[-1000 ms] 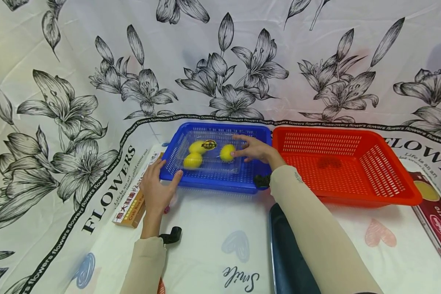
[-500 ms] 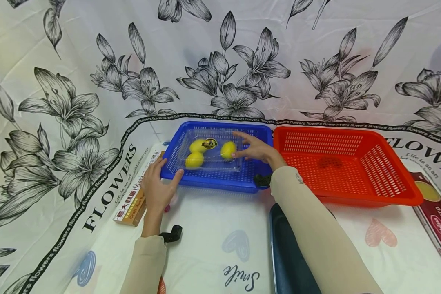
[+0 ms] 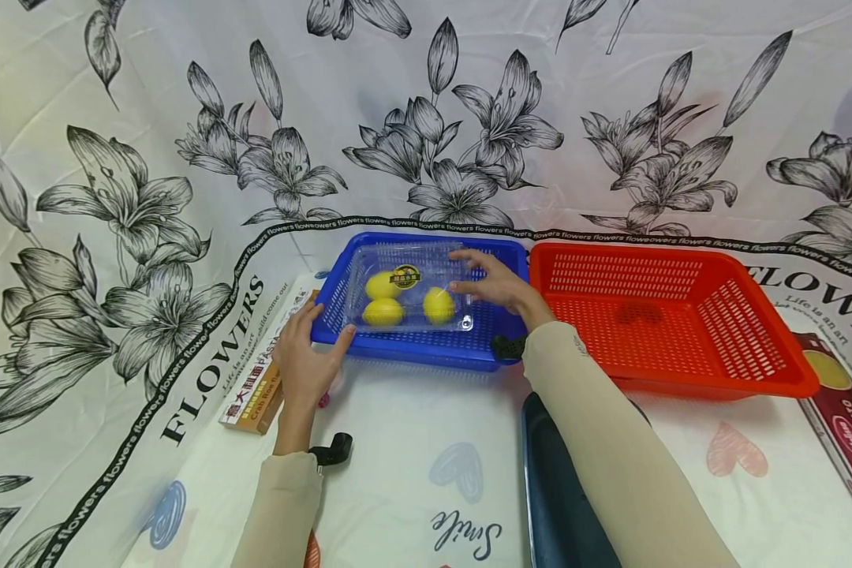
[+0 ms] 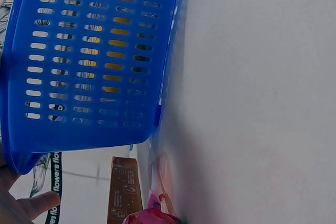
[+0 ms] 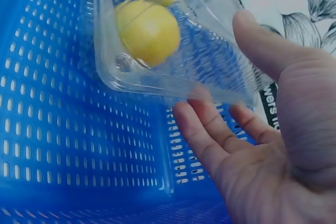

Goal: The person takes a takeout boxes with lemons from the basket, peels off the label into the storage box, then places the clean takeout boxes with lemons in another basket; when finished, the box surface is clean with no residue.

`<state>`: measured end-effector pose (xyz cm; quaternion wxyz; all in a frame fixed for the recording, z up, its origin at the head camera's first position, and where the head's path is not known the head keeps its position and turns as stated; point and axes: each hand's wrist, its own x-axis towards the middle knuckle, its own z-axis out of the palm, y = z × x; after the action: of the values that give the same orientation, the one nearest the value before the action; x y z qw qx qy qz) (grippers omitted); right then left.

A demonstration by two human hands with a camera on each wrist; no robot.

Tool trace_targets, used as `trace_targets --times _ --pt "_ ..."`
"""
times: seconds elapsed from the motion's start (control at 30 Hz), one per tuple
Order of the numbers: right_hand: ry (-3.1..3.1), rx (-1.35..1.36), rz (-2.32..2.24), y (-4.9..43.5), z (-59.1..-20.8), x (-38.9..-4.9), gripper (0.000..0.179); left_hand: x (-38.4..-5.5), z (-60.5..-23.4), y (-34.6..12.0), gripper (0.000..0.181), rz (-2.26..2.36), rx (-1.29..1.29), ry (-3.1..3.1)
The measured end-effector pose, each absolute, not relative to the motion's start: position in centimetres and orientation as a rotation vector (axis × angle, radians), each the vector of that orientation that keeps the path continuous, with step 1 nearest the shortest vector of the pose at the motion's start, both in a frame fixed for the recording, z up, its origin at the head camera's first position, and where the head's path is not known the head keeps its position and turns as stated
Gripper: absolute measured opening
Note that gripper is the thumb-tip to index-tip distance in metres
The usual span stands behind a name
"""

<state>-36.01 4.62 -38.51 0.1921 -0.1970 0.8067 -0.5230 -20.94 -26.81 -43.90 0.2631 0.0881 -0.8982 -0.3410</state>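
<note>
A clear plastic fruit box [image 3: 426, 312] with three lemons [image 3: 383, 312] and a black-and-gold label sits tilted inside the blue basket [image 3: 412, 355]. My right hand [image 3: 497, 282] grips the box's right end; in the right wrist view the thumb [image 5: 262, 45] lies along one edge and the fingertips [image 5: 191, 119] reach under the other. At the basket's front left corner, my left hand [image 3: 308, 363] holds the rim, thumb over the edge and fingers outside. Most of that hand lies outside the left wrist view, where one finger [image 4: 42, 203] shows below the rim.
A red basket [image 3: 681, 331] stands right of the blue one. A dark tray [image 3: 557, 489] lies partly under my right arm. An orange pasta box [image 3: 252, 410] is beside my left hand, a dark red box [image 3: 848, 434] far right. Something pink [image 4: 152, 216] lies near the left wrist.
The fruit box has tipped, its far side rising so its label and lid face me more. The right hand has moved slightly with it; the left hand keeps its place on the basket.
</note>
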Motion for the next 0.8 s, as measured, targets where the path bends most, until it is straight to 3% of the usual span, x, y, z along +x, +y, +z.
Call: trace_targets --times 0.17,0.8 --pt "2.29 -0.52 -1.534 4.62 -38.54 -35.89 0.057 -20.99 -43.88 -26.84 0.074 -0.922 0.245 -2.434" --pt "2.264 -0.524 -1.59 4.62 -38.48 -36.01 0.06 -21.08 -43.87 -26.92 0.073 -0.931 0.244 -2.434"
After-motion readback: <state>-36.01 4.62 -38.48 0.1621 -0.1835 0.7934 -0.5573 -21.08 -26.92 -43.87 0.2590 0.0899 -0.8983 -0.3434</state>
